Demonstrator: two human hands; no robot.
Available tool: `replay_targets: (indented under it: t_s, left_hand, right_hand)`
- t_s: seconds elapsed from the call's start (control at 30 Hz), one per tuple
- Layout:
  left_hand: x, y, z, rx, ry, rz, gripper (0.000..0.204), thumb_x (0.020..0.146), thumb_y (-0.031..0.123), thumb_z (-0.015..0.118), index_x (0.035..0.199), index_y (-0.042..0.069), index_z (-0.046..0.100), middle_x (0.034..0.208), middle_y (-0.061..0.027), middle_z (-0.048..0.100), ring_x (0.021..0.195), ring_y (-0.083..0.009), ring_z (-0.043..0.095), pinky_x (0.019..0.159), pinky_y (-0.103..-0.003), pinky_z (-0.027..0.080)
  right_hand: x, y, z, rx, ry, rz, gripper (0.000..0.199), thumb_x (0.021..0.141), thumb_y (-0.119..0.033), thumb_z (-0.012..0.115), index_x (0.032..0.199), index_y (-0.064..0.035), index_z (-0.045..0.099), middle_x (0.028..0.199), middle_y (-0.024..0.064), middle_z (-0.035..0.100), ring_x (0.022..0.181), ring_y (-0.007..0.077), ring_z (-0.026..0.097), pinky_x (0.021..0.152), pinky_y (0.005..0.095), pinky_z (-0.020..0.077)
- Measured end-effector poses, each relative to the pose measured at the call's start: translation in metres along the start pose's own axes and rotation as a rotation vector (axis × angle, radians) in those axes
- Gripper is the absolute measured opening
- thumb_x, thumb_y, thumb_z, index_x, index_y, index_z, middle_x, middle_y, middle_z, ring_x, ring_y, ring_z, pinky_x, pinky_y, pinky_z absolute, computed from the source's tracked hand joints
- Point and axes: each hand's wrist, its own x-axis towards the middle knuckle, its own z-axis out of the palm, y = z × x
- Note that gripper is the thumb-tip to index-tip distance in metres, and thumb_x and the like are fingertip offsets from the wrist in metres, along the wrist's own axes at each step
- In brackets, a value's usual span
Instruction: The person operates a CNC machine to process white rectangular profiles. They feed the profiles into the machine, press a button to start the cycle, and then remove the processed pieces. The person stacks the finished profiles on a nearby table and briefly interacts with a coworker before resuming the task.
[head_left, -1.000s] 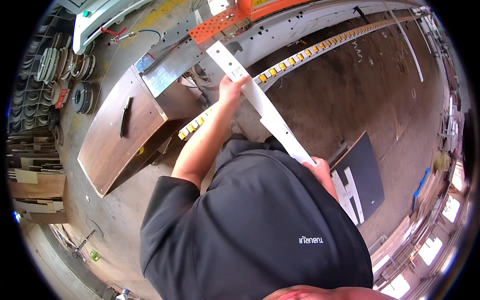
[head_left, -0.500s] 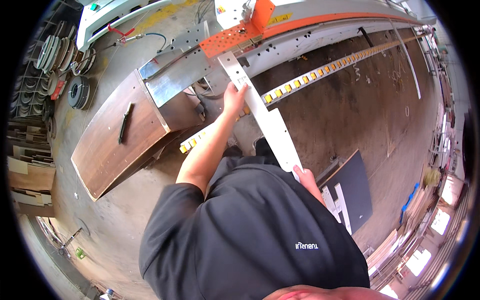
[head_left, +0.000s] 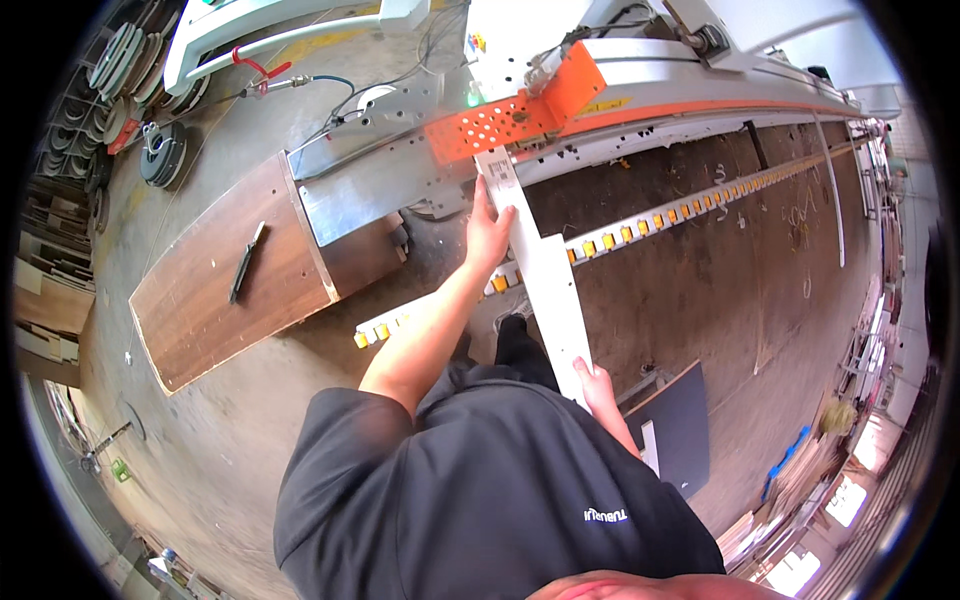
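A long white board (head_left: 552,290) with a notched edge and small holes lies across my two hands, pointing away from me. My left hand (head_left: 488,235) grips its left edge near the far end, thumb on top. Lower down, my right hand (head_left: 597,390) holds the near end by its right edge, thumb on the face. The board's far end meets the front edge of an orange perforated plate (head_left: 480,132) on a machine; whether it goes underneath cannot be made out.
A roller rail (head_left: 650,225) with yellow wheels runs behind the board. On the left, a brown wooden tabletop (head_left: 200,310) carries a utility knife (head_left: 247,262), beside a shiny metal plate (head_left: 345,205). A dark panel (head_left: 680,425) leans at the right. Reels of edge strip (head_left: 163,155) stand far left.
The board has moved forward with both hands, and its far end now reaches the orange plate's edge. My body and view have shifted toward the machine. Both hands keep their hold.
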Motion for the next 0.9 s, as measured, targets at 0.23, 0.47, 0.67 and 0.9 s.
replay_targets:
  t_s: [0.23, 0.47, 0.67, 0.9]
  left_hand:
    - [0.004, 0.02, 0.003, -0.268, -0.047, -0.217, 0.091, 0.101, 0.005, 0.068, 0.175, 0.015, 0.017, 0.104, -0.0064, 0.077, 0.09, -0.009, 0.07, 0.083, -0.027, 0.057]
    - [0.016, 0.033, 0.03, -0.339, -0.048, -0.235, 0.094, 0.1, 0.007, 0.071, 0.174, 0.017, 0.016, 0.087, -0.004, 0.075, 0.065, -0.0061, 0.063, 0.053, -0.027, 0.051]
    - [0.027, 0.059, 0.069, -0.278, -0.103, -0.3, 0.092, 0.099, 0.007, 0.071, 0.174, 0.013, 0.017, 0.097, -0.0071, 0.078, 0.083, -0.01, 0.07, 0.076, -0.029, 0.059]
    - [0.051, 0.051, 0.141, -0.318, -0.087, -0.209, 0.09, 0.099, 0.006, 0.07, 0.173, 0.017, 0.02, 0.093, -0.0083, 0.075, 0.073, -0.0131, 0.07, 0.063, -0.033, 0.061]
  right_hand:
    - [-0.001, -0.015, -0.024, 0.048, -0.054, 0.022, 0.06, 0.102, -0.052, 0.069, 0.119, 0.005, 0.076, 0.102, 0.0171, 0.079, 0.098, 0.0231, 0.073, 0.09, 0.0395, 0.0539]
    - [0.015, -0.015, -0.048, 0.08, -0.07, 0.061, 0.061, 0.101, -0.053, 0.069, 0.122, 0.0037, 0.076, 0.105, 0.0175, 0.079, 0.1, 0.0246, 0.073, 0.092, 0.039, 0.0534]
    - [0.043, -0.006, -0.088, 0.04, -0.046, 0.036, 0.066, 0.101, -0.059, 0.069, 0.119, 0.0044, 0.076, 0.103, 0.019, 0.078, 0.101, 0.0265, 0.073, 0.092, 0.0399, 0.0532]
    - [0.081, -0.014, -0.145, 0.056, 0.002, -0.029, 0.063, 0.101, -0.056, 0.069, 0.118, 0.0041, 0.077, 0.103, 0.0184, 0.079, 0.101, 0.0259, 0.074, 0.093, 0.0399, 0.0534]
